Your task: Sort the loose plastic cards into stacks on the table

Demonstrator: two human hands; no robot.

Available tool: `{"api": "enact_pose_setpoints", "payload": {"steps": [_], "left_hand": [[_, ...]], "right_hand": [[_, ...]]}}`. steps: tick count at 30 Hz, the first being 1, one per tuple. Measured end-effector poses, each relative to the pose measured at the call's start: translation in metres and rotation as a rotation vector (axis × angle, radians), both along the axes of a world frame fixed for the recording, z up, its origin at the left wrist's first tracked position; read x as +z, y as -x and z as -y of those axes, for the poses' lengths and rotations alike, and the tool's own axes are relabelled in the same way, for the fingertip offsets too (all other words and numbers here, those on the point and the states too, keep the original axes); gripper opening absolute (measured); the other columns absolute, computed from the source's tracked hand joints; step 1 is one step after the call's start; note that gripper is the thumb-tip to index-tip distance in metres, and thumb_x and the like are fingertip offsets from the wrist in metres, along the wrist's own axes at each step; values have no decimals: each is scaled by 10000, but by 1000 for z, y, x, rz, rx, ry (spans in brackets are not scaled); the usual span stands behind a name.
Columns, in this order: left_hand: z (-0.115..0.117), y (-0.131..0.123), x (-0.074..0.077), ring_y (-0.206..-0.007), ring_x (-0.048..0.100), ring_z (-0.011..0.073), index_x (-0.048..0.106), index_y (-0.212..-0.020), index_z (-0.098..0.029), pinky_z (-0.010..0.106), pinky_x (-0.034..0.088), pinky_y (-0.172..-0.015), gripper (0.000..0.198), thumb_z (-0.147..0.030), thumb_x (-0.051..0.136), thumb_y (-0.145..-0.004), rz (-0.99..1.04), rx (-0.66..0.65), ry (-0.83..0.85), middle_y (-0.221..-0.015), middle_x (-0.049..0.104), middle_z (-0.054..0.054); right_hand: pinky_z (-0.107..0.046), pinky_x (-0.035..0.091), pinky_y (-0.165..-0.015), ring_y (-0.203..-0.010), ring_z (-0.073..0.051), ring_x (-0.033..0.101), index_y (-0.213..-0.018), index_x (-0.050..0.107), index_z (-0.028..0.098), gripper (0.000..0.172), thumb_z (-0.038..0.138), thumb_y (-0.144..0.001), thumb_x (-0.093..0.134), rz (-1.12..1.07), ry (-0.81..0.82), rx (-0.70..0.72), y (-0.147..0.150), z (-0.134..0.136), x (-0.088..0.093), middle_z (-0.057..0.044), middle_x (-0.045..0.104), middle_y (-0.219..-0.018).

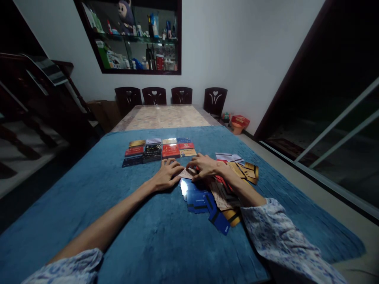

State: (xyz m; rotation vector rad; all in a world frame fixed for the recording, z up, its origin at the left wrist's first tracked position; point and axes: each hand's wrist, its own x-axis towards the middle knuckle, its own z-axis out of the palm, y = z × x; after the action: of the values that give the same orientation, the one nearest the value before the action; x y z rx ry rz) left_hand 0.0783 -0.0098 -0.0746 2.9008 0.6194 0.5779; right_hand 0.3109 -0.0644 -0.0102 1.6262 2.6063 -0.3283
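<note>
My left hand (168, 174) rests low over the blue cloth, its fingertips and thumb at the left edge of a pale pinkish card (186, 173). From the other side my right hand (204, 166) has its curved fingers and thumb on the same card. Whether one card or a small stack lies there cannot be made out. Just below are overlapping blue cards (196, 199). A loose spread of red, pale and gold cards (241, 170) lies partly under my right wrist. Beyond my left hand, card stacks (171, 150) stand in neat rows.
The blue cloth (139, 236) covers the near part of a long stone-patterned table (168, 116). Dark chairs (154, 96) line its far end. A glass-shelved wall cabinet (139, 38) is behind them. A red and orange container (238, 124) stands on the floor to the right.
</note>
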Motion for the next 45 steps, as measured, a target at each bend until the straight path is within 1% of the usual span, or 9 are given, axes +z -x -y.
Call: {"api": "enact_pose_setpoints", "payload": {"steps": [6,11,16,20,27,30,35,41,45], "left_hand": [[0,1,-1,-1164,481,316,708,-1145,-209,536,331,-1005,329,-382,579,-897,46,38,-48,-1133,678,104],[1,2,1,-1174,504,318,724,-1086,-205,538,362,-999,290,-355,593,-875,87,8,-64,-1147,685,105],[2,4,3,-1194,532,319,728,-1048,-216,538,382,-1017,259,-277,599,-832,134,-52,-54,-1066,731,81],[3,4,3,-1212,548,321,739,-1007,-220,542,393,-1031,234,-250,612,-812,163,-73,-52,-1023,747,69],[1,4,2,-1128,606,289,737,-881,-206,511,465,-976,130,-225,615,-842,248,-149,-66,-913,749,72],[1,5,0,-1047,636,262,733,-856,-190,473,504,-925,126,-213,610,-864,295,-194,-81,-884,753,78],[2,4,-2,-963,651,235,737,-821,-194,443,540,-871,149,-210,603,-884,357,-179,-94,-830,748,72],[3,3,0,-847,619,209,722,-791,-190,399,553,-778,159,-195,593,-884,425,-184,-158,-757,705,66],[1,3,0,-856,613,212,733,-855,-195,400,559,-770,165,-198,574,-896,445,-132,-152,-765,700,65]], "right_hand": [[-416,432,-908,-1124,-318,504,-1231,715,307,514,497,-758,775,-2,-29,-19,-6,-8,-12,-87,668,-1187],[-396,423,-910,-1080,-293,519,-1185,745,279,429,457,-795,746,-34,-52,30,-13,-14,-17,-84,688,-1149],[-393,418,-907,-1073,-288,535,-1105,772,251,350,394,-786,756,-104,-105,124,-17,-18,-22,-79,707,-1174],[-372,415,-905,-1049,-269,559,-1016,787,249,256,297,-766,764,-134,-108,157,-16,-19,-22,-51,747,-1100],[-296,418,-778,-968,-234,589,-1013,797,245,224,303,-817,706,-133,-132,162,-16,-16,-19,-51,759,-960],[-288,406,-758,-917,-215,596,-1042,793,223,261,329,-820,706,-121,-153,167,-13,-14,-17,-57,750,-936],[-292,410,-768,-921,-221,605,-1039,797,217,275,335,-802,721,-98,-162,179,-11,-12,-13,-60,754,-942],[-274,431,-740,-834,-188,646,-954,811,217,209,233,-798,675,-182,-189,213,-12,-17,-18,-49,763,-891],[-271,445,-737,-839,-194,656,-914,809,219,225,154,-760,659,-214,-252,191,-11,-18,-20,-41,761,-831]]}}
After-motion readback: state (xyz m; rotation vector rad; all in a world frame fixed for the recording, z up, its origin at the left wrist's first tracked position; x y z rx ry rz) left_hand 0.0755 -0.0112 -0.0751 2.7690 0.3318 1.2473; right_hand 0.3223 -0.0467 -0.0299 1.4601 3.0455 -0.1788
